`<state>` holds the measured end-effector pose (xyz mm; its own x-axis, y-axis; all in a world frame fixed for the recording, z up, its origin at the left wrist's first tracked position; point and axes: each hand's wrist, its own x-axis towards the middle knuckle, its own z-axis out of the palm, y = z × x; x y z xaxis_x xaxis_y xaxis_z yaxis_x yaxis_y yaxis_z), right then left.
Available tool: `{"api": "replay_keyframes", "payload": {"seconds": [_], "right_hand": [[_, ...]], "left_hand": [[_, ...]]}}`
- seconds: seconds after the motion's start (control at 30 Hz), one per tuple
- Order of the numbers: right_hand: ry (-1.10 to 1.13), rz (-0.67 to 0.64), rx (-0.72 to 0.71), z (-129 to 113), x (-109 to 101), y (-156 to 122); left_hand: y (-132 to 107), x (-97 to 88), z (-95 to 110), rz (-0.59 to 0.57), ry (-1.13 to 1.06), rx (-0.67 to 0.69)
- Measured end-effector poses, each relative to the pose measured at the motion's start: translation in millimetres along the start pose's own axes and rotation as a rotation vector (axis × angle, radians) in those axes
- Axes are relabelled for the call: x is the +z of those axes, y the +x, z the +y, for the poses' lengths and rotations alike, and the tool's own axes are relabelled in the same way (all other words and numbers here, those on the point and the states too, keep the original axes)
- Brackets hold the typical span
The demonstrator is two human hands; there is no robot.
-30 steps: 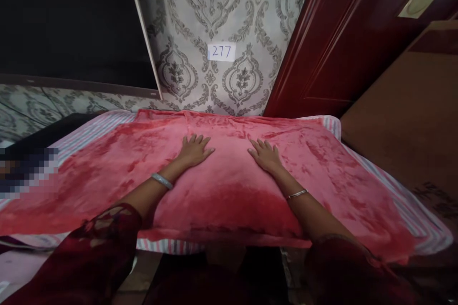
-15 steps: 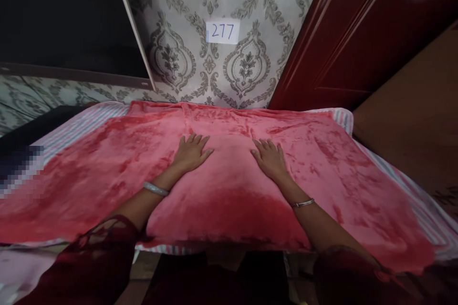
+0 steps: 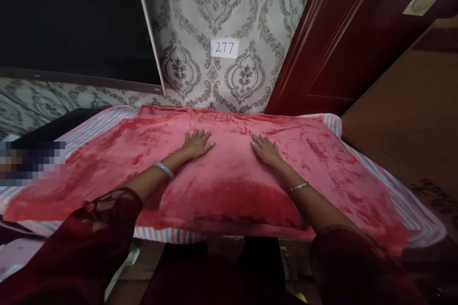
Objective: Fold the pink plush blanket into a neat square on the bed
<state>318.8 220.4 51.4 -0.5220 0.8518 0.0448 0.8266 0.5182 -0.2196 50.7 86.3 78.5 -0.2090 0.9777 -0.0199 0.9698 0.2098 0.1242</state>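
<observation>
On red plush (image 3: 231, 198), 2 hands (image 3: 196, 145) as before

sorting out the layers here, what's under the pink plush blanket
A striped cloth shows past the pink plush blanket at both sides and along part of its front edge. Whatever else lies beneath its middle is covered, so I can't tell.

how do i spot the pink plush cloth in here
Find the silver-grey patterned wallpaper. Below it, the pinkish-red plush cloth spreads wide, with the left hand and right hand resting on a bulge near its middle. Unlike the pastel-striped cloth showing past its edges, it has no stripes.
</observation>
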Motion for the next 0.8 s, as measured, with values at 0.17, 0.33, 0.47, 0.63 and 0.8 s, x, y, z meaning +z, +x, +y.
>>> {"api": "replay_keyframes", "payload": {"seconds": [0.17,0.33,0.47,0.63,0.8], "right_hand": [[0.08,0.043,-0.131,-23,-10,7],[0.108,0.055,-0.311,-36,-9,12],[0.101,-0.021,-0.483,-37,-5,15],[0.05,-0.103,-0.498,-38,9,10],[0.03,-0.084,-0.517,-31,26,10]], "left_hand": [[-11,-19.1,52,0.0,-0.011,0.127],[-39,-0.4,94,0.001,-0.05,0.403],[-67,21.1,95,0.002,-0.083,0.634],[-85,37.4,90,-0.064,-0.122,0.767],[-85,45.3,90,-0.087,-0.145,0.743]]}}
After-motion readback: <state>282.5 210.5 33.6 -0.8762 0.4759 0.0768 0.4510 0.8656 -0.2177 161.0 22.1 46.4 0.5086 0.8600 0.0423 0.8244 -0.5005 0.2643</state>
